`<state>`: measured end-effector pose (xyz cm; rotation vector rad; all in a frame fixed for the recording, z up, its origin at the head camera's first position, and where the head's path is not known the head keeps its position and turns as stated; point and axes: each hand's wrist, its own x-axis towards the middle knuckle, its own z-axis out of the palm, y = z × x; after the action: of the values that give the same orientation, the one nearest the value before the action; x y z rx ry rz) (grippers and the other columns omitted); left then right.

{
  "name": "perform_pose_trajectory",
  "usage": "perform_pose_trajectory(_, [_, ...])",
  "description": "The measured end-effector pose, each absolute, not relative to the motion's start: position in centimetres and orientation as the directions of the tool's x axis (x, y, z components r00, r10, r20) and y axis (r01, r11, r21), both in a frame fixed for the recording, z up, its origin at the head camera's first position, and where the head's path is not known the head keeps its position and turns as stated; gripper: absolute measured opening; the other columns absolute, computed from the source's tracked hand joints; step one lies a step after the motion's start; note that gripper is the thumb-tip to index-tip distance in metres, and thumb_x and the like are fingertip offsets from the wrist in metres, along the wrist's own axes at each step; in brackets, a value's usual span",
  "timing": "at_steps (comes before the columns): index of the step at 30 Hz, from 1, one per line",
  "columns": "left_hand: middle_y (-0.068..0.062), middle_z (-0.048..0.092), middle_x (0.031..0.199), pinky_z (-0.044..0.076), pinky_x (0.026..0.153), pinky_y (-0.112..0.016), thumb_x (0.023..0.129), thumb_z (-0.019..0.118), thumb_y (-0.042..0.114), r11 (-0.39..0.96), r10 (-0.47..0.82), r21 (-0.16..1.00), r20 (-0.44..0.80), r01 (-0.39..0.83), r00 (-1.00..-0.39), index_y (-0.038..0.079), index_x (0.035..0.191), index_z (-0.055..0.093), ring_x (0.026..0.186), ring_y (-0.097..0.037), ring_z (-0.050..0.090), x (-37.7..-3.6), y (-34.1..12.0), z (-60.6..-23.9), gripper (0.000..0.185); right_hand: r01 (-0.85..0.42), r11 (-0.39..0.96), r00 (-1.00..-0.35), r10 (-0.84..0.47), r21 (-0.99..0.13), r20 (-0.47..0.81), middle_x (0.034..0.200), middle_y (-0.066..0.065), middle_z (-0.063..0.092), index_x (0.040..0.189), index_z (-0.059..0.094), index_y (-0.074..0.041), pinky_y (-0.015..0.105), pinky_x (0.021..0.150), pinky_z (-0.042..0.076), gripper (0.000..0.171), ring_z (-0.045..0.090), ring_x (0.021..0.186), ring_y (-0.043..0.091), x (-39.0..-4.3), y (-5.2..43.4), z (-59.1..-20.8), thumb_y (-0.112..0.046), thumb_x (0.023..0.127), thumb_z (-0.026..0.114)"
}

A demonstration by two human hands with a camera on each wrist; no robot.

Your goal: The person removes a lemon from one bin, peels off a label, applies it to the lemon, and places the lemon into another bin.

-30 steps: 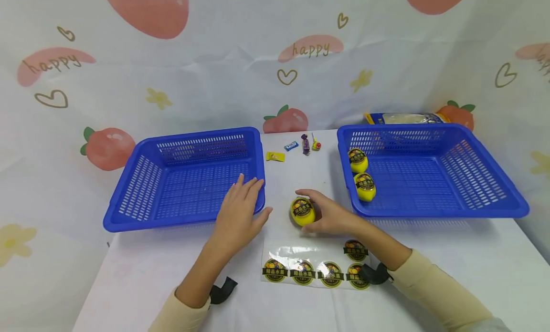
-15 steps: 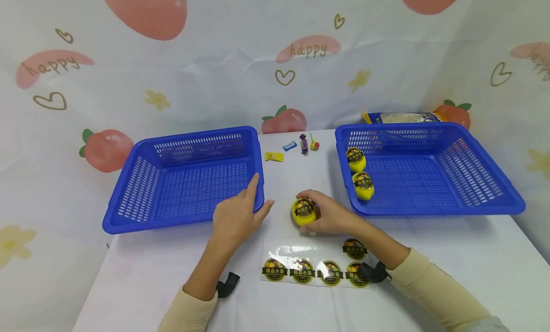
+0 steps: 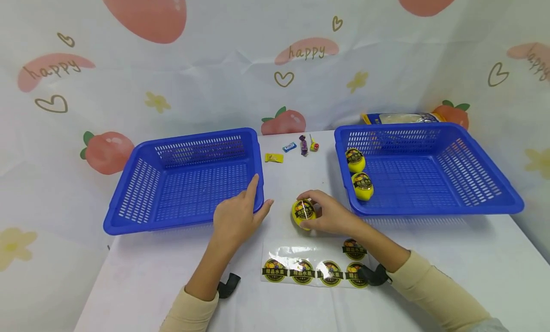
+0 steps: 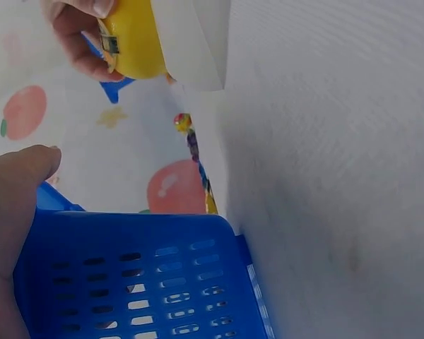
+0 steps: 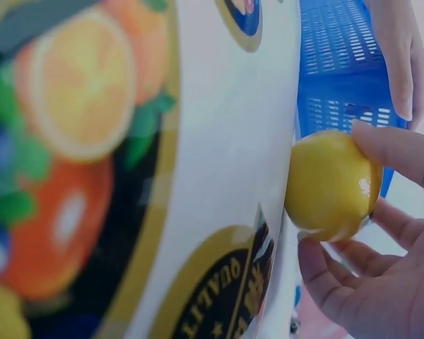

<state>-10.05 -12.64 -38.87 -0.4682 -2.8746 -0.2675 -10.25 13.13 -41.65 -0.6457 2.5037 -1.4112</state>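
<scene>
A yellow lemon (image 3: 296,218) with a round black-and-gold fruit sticker stands on the white table between two blue baskets. My right hand (image 3: 332,214) holds it from the right, thumb in front and fingers behind; the right wrist view shows the grip around the lemon (image 5: 331,185). My left hand (image 3: 234,220) is by the right rim of the left blue basket (image 3: 258,155), index finger straight and thumb spread. Its other fingers are mostly hidden, and contact with the rim cannot be told. Below the lemon lies a clear sticker sheet (image 3: 309,251) bearing several similar stickers.
In the right blue basket (image 3: 429,212), two stickered lemons (image 3: 364,193) sit against its left wall. Small wrapped candies (image 3: 274,158) and a lollipop (image 3: 314,146) lie at the back between the baskets. A blue-and-yellow packet (image 3: 404,118) is behind the right basket.
My left hand's fingers were spread over the basket rim; now only the index finger and thumb extend visibly. My right thumb has shifted onto the front of the lemon, whose place is nearly the same.
</scene>
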Motion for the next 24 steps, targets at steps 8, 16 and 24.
perform_pose_trajectory(8, [-0.015, 0.073, 0.108, 0.049, 0.050, -0.036, 0.098, 0.051, 0.059, 0.935, 0.287, 0.142, 0.234, 0.325, -0.929, 0.013, 0.154, 0.040, 0.054, -0.023, 0.057, -9.9, -12.6, -38.8, 0.074, -0.275, 0.455, -0.897, -0.440, -0.847, 0.055, 0.122, 0.012, 0.059, 0.128, 0.059, -0.004, 0.032, 0.080, 0.056, 0.055, 0.059, 0.102, 0.027, -9.9, 12.9, -41.5, -0.008, 0.079, 0.084])
perform_pose_trajectory(16, [-0.015, 0.073, 0.101, 0.046, 0.047, -0.033, 0.098, 0.053, 0.057, 0.934, 0.287, 0.141, 0.249, 0.328, -0.925, 0.012, 0.153, 0.041, 0.050, -0.019, 0.051, -9.7, -12.5, -38.7, 0.072, -0.351, 0.443, -0.880, -0.456, -0.825, 0.130, 0.124, 0.009, 0.060, 0.128, 0.059, -0.005, 0.039, 0.083, 0.055, 0.056, 0.056, 0.108, 0.026, -9.2, 12.6, -40.4, -0.010, 0.078, 0.086])
perform_pose_trajectory(24, [-0.014, 0.073, 0.092, 0.043, 0.044, -0.031, 0.098, 0.053, 0.057, 0.932, 0.296, 0.131, 0.269, 0.339, -0.916, 0.012, 0.152, 0.042, 0.047, -0.017, 0.045, -9.8, -12.5, -38.8, 0.072, -0.381, 0.356, -0.853, -0.491, -0.853, 0.176, 0.125, 0.003, 0.061, 0.129, 0.060, -0.009, 0.039, 0.086, 0.054, 0.055, 0.056, 0.111, 0.024, -7.8, 13.0, -37.3, -0.012, 0.080, 0.085])
